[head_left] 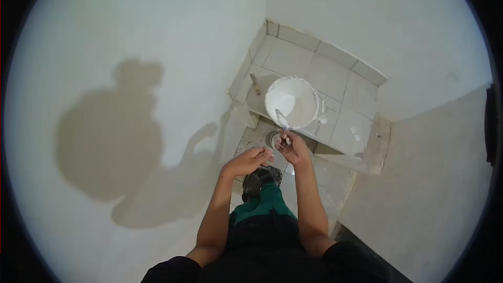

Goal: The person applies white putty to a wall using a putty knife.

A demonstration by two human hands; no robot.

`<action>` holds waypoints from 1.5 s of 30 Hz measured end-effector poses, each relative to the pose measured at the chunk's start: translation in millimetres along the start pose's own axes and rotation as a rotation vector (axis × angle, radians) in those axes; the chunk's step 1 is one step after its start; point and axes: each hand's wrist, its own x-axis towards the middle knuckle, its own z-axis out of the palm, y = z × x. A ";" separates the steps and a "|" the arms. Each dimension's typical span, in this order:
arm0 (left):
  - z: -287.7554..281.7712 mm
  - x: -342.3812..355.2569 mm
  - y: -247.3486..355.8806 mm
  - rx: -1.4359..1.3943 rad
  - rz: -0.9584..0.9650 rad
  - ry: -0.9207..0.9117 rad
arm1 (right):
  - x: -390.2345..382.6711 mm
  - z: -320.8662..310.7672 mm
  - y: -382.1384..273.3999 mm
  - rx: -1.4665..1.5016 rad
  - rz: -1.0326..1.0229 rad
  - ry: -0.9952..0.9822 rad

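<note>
My right hand (291, 149) grips a putty knife (280, 117) by its handle, the pale-coated blade pointing up over the near side of a white bucket (306, 102). The bucket, smeared on its outside, stands on a tiled ledge (356, 126). My left hand (249, 160) is just left of the right, fingers loosely extended and apart, with nothing visible in them. A second scraper (255, 85) with a wooden handle lies left of the bucket. Below the ledge, a small round container (271, 137) is partly hidden behind my right hand.
White walls (209, 42) enclose the corner on both sides, with my shadow on the left one. A tiled step or floor (330, 183) is below the ledge, where my dark shoe (254, 183) shows. A lower pale wall (419, 178) runs along the right. A dark opening shows at the lower right.
</note>
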 end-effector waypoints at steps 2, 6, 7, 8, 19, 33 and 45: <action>4.4 2.8 -11.2 -0.066 -0.021 0.009 | -19.0 14.6 -2.5 0.060 -0.016 0.165; 14.1 80.2 -19.0 -0.074 0.051 0.064 | 5.8 -2.5 -65.8 0.174 -0.113 0.162; 12.2 88.6 -22.0 -0.043 0.014 0.059 | 9.2 -8.1 -66.5 0.182 -0.118 0.174; 10.1 95.7 -24.6 -0.011 -0.022 0.057 | 13.0 -12.0 -66.6 0.207 -0.133 0.223; -1.8 142.3 -36.7 -0.089 -0.004 0.171 | 49.4 -54.7 -72.6 0.256 -0.088 0.307; 3.7 202.1 -43.3 -0.134 0.017 0.153 | 167.4 -99.4 -95.7 -1.922 -0.353 0.752; -15.7 212.6 -44.0 -0.146 -0.059 0.214 | 215.8 -105.6 -104.5 -1.957 -0.091 0.827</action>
